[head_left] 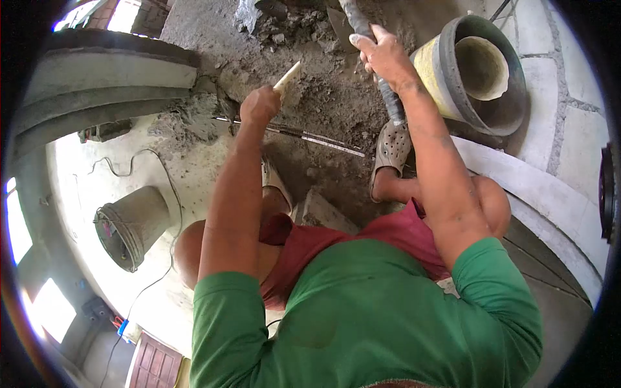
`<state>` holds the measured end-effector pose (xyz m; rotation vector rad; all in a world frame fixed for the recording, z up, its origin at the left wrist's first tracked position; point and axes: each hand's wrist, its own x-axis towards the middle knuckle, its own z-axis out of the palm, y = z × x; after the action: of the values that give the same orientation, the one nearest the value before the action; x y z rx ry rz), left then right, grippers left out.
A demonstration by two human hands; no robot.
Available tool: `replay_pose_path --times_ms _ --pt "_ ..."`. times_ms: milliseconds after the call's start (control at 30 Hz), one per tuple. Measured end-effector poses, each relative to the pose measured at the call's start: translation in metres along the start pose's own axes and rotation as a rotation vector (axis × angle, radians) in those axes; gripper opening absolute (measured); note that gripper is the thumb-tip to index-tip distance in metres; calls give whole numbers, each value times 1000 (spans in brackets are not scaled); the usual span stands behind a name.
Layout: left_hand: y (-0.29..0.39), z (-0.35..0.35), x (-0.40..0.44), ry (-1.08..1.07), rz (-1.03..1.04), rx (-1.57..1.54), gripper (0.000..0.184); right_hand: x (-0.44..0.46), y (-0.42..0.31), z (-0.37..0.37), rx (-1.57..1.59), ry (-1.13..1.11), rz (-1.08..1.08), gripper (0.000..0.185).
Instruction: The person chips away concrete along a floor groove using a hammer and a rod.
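Hands well apart over churned dirt [336,97], I watch the left hand [260,105] clench a pale stick [289,75] while the right hand [386,59] grips a dark, ridged rod [391,103] — its lower end near a perforated clog [392,147]. A long, narrow strip [333,145] lies between the feet; a yellow-sided bucket [428,72] stands right — a grey bucket [150,213] tilts left.

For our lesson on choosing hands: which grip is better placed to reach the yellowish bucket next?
Probably the right grip: it is nearer the yellowish bucket, though holding a gray handle. The left grip, holding a pale stick, is farther.
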<state>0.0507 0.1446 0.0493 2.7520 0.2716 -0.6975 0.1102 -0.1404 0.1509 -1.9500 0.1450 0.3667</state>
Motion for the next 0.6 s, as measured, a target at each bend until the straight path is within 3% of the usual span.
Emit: replay_pose_path --times_ms 100,200,267,333,367,400,467,533,600 --pt "-15 5 19 -53 35 42 29 6 -21 -14 3 35 -242 38" --pt "-17 -6 21 -147 87 90 28 -19 -80 -23 182 125 -170 37" --pt "-19 -7 13 -174 77 98 28 -22 -86 -21 263 111 -240 34" --pt "-30 16 -6 23 77 45 27 -28 -97 -18 190 140 -101 30" --pt "-26 21 -16 29 30 46 27 -25 -87 -11 144 141 -150 31" --pt "-22 21 -24 25 28 51 27 -15 -45 0 108 133 -338 34" --pt "-14 20 -29 27 5 80 28 -23 -18 34 -106 225 -327 43" --pt "-6 13 -32 37 31 77 28 -23 64 72 -864 242 -615 45" --pt "-1 7 -27 24 93 125 30 -36 96 86 -546 -163 26 52"
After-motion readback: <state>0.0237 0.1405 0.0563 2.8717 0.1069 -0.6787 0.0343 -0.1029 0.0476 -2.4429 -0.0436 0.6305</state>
